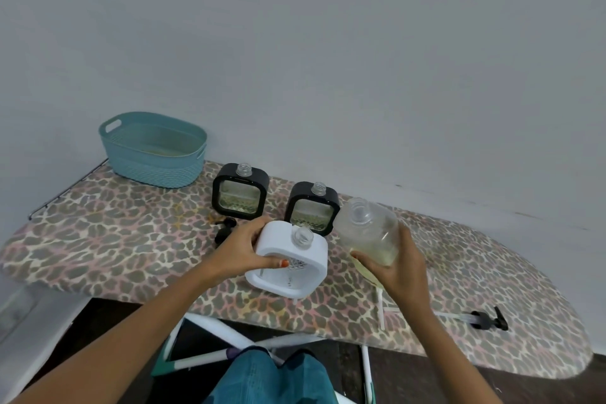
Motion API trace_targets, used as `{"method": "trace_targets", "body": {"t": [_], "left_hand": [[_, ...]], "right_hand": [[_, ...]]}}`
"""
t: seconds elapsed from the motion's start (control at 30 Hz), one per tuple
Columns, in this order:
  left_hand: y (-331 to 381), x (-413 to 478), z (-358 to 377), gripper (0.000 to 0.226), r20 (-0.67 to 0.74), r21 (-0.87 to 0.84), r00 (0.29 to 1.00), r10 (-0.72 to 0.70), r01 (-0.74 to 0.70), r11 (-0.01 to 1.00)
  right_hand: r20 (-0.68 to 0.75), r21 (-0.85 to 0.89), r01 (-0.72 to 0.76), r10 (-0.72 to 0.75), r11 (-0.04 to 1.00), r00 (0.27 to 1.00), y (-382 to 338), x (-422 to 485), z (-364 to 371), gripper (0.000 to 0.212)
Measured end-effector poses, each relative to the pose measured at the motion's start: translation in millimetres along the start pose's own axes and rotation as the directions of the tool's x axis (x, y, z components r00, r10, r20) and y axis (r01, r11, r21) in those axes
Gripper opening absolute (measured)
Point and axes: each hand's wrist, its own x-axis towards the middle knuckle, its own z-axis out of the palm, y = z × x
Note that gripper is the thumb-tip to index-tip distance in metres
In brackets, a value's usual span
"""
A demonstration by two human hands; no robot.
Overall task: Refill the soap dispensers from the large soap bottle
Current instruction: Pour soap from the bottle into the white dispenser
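The large soap bottle [367, 233] is up off the board, uncapped, with yellow liquid pooled in its lower half. The right hand [393, 269] is wrapped round its base. Its long axis runs near upright, the mouth leaning a touch toward 11 o'clock.

The target is the white dispenser [292, 259], open neck up, at 8 o'clock from the bottle's mouth and close beside it. The left hand [242, 252] clasps its left edge to steady it. So the pour has to tip leftward over that narrow neck (a small target, and a spill looks likely if rushed).

From the white one, the right black dispenser [313, 208] stands at 12 o'clock and the left black dispenser [240, 192] at 11, both necks open. Loose black pump heads [226, 229] lie at 10. A long-tubed pump [485, 320] rests at 4 on the ironing board [114, 239], and a teal basket [154, 149] sits far out at 10.
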Motion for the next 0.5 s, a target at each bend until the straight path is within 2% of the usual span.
{"method": "trace_targets", "body": {"t": [0.07,0.17,0.23,0.5], "left_hand": [[-2.7,-0.8,1.1,0.063,0.025,-0.021,1.000,0.012,-0.011,1.000],[-4.4,-1.4,4.1,0.061,0.083,-0.061,0.996,0.009,-0.004,0.998],[-5.8,-2.0,6.0,0.064,0.112,-0.076,0.994,0.006,0.002,0.997],[-10.6,-2.2,12.7,0.078,0.112,-0.104,0.994,0.010,0.002,0.995]], "right_hand": [[0.011,-0.103,0.110,-0.110,0.989,0.994,-1.6,6.3,-7.4,0.078],[0.039,-0.242,0.307,-0.307,0.921,0.951,-2.2,13.2,-15.3,0.071],[0.063,-0.275,0.397,-0.396,0.875,0.916,-0.3,18.6,-18.8,0.065],[0.120,-0.418,0.544,-0.550,0.727,0.827,6.2,29.1,-23.5,0.061]]}}
